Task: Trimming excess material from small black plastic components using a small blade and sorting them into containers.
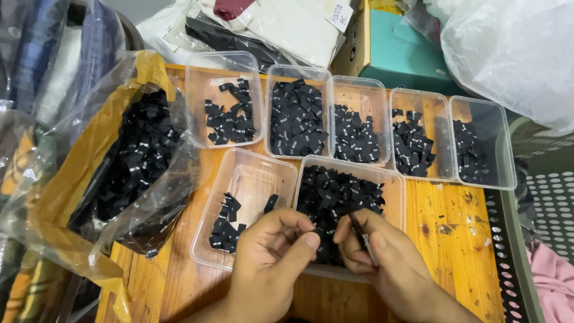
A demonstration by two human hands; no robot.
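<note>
Step in hand, judged: sorting black labels. Left hand pinches 1 label; right hand pinches thin dark tool. Both over full tray. Next: label needs matching tray among 5 beyond hands.

A wooden table, orange-brown and stained with dark specks, fills the middle. To its right stands a dark perforated metal surface, with pink cloth at the near right corner. At the far side lie bagged folded clothes, a teal box and a clear plastic bag. More bagged fabric is piled at the left. Light is even and soft.
</note>
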